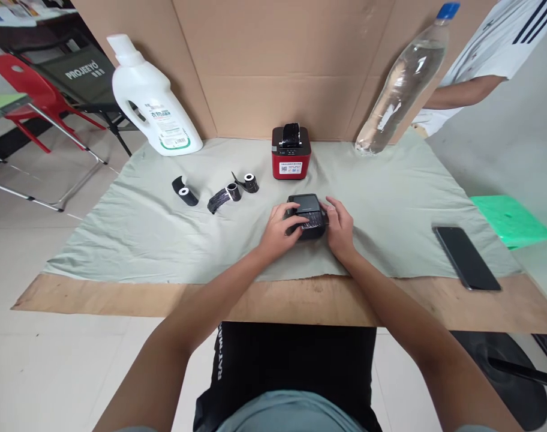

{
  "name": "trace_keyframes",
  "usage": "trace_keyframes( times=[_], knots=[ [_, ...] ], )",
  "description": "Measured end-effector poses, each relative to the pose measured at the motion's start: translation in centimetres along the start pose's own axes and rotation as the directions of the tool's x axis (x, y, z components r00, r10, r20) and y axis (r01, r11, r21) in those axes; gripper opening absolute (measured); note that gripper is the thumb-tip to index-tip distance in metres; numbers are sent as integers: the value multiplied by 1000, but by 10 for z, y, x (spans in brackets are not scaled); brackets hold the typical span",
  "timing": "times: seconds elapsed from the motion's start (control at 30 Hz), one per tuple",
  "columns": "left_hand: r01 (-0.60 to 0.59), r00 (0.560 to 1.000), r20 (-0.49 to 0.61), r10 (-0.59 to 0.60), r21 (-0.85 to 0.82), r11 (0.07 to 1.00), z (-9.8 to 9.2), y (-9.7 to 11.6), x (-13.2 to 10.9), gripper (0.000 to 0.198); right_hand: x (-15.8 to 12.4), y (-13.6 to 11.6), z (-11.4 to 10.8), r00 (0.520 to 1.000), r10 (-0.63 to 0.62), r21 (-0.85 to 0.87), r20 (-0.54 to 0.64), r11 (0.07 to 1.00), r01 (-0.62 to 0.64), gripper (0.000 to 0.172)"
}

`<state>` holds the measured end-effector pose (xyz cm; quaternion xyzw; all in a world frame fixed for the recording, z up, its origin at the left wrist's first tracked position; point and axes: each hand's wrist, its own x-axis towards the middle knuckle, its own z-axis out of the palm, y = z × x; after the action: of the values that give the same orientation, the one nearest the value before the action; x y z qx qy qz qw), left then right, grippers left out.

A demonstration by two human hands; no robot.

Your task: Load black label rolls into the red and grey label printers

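A small black printer (pixel 312 230) rests on the cloth in front of me, with a grey panel on its top and a streaky black strip below that. My left hand (pixel 280 229) grips it from the left, fingers reaching over the strip. On the opposite side, my right hand (pixel 339 227) holds its right edge, thumb and fingers partly bent; the fingertips are partly hidden. Just behind stands a red and black printer (pixel 291 162) with a black strip curling from its top. To the left lie black paper rolls: one alone (pixel 188 196), one partly unrolled (pixel 233 192) and another beside it (pixel 251 182).
A white detergent bottle (pixel 159 111) and a tall water bottle (pixel 403 84) stand before a cardboard screen (pixel 277 54). A phone (pixel 466 258) lies at the right front of the wooden table edge (pixel 273 303). A person in white (pixel 484 60) stands beyond, near a green stool (pixel 510 221).
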<state>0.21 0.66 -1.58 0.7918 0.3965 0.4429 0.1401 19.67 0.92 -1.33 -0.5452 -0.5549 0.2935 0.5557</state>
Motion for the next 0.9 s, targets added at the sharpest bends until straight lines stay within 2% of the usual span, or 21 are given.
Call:
trace_keyframes(
  times=[0.17, 0.33, 0.6, 0.73, 0.9],
  knots=[
    [123, 990, -73, -122, 3, 992, 6, 6, -9, 18, 3, -7, 2, 997, -59, 44, 46, 997, 57, 68],
    [128, 990, -67, -125, 54, 990, 5, 10, -9, 16, 9, -14, 2, 992, 36, 113, 123, 992, -50, 75],
    [162, 984, -93, -153, 94, 982, 6, 12, -10, 16, 18, 3, 1, 963, 106, 304, 249, 935, -182, 75],
    [181, 983, -56, -175, 118, 976, 4, 13, -9, 18, 30, 1, 8, 947, 91, 301, 307, 935, -187, 83],
    [112, 990, 93, -108, -36, 993, -5, 3, -2, 20, 71, 4, 23, 956, 34, 168, 290, 982, -85, 84]
  ],
)
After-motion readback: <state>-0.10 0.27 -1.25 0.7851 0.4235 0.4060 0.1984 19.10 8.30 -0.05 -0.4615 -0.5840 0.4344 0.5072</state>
